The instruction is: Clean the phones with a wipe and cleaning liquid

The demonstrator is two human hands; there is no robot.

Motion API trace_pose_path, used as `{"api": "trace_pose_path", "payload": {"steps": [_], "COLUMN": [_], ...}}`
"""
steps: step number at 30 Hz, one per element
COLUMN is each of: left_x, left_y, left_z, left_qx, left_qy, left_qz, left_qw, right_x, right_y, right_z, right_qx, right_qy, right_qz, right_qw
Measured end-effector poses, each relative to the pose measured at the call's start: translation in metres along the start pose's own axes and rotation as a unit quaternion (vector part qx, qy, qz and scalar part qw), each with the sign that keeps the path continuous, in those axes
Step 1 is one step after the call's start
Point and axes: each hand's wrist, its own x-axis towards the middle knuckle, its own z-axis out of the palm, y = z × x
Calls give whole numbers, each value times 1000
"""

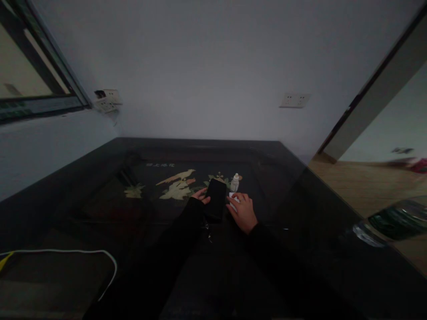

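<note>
A black phone (216,200) stands out darkly in the middle of the table, with a small charm strap (208,232) hanging from its lower left. My left hand (201,195) grips the phone's left edge, thumb at its side. Just to the right, my right hand (244,212) bends its fingers over a small white object (234,198), mostly covered by them, so its kind cannot be made out. Behind that hand a small clear dropper bottle (235,183) with a white cap stands upright.
The dark glossy table (200,153) carries a printed bird-and-flower picture (176,189) and meets the wall. A large clear bottle (393,222) is at the right edge. A white cable (66,251) curves at the left. Wall sockets (295,100) are behind.
</note>
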Motion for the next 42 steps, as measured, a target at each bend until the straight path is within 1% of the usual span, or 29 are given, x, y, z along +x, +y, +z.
{"api": "trace_pose_path", "payload": {"steps": [3, 5, 7, 8, 9, 10, 11, 12, 14, 15, 16, 17, 18, 20, 21, 23, 24, 25, 26, 28, 29, 30, 32, 35, 37, 39, 41, 42], "left_x": [-5, -12, -22, -27, -32, -38, -43, -49, -61, -66, -71, -75, -78, -80, -79, -72, -67, -62, -57, -49, -46, -45, -45, -48, -50, -52, -54, -55], "left_y": [6, 9, 9, 9, 8, 8, 9, 10, 17, 22, 28, 33, 38, 43, 42, 36, 31, 25, 21, 15, 14, 14, 18, 22, 22, 19, 17, 16], "left_z": [-9, -8, 0, 6, 13, 19, 25, 30, 35, 35, 34, 31, 28, 19, 15, 6, 3, -1, -5, -12, -16, -19, -25, -30, -29, -27, -23, -22], "left_qx": [-20, -35, -50, -62, -65, -67, -72, -68, -64, -60, -55, -43, -30, -11, -4, 5, 6, 2, -7, -15, -6, 9, 41, 91, 109, 117, 123, 127], "left_qy": [8, 2, -18, -42, -61, -63, -56, -58, -40, -35, -32, -33, -38, -53, -62, -87, -107, -128, -154, -217, -240, -252, -256, -267, -269, -264, -247, -237], "left_qz": [-6, -3, 10, 40, 66, 83, 98, 98, 122, 137, 148, 133, 106, 69, 55, 30, 12, -9, -45, -115, -142, -153, -155, -158, -151, -143, -129, -121], "left_qw": [1000, 999, 999, 996, 994, 992, 991, 991, 990, 988, 987, 990, 993, 996, 997, 996, 994, 992, 987, 969, 960, 955, 953, 946, 945, 947, 953, 956], "right_x": [0, -5, -14, -19, -25, -30, -35, -38, -40, -39, -37, -34, -31, -26, -24, -22, -21, -21, -21, -21, -21, -21, -20, -19, -18, -18, -18, -19], "right_y": [3, 0, -12, -20, -29, -39, -47, -54, -62, -61, -58, -53, -46, -31, -24, -12, -8, -6, -5, -6, -8, -9, -12, -14, -14, -13, -11, -10], "right_z": [-9, -12, -11, -9, -7, -5, -4, -3, -6, -8, -12, -16, -19, -26, -29, -32, -32, -32, -32, -31, -30, -30, -29, -29, -29, -29, -29, -29], "right_qx": [75, 128, 208, 253, 345, 425, 472, 514, 566, 586, 601, 610, 612, 587, 561, 515, 504, 501, 506, 531, 545, 558, 575, 566, 557, 553, 548, 541], "right_qy": [24, 18, -25, -53, -90, -112, -108, -97, -55, -32, -15, -1, 9, 13, 10, 8, 11, 18, 26, 33, 27, 18, 2, -1, 4, 4, 0, 0], "right_qz": [30, 48, 59, 66, 83, 112, 148, 184, 251, 268, 269, 258, 242, 224, 231, 249, 253, 257, 262, 281, 294, 307, 331, 368, 376, 369, 351, 337], "right_qw": [996, 990, 976, 964, 931, 891, 862, 832, 783, 764, 752, 749, 753, 778, 795, 820, 826, 826, 821, 799, 785, 771, 748, 737, 740, 747, 760, 770]}}
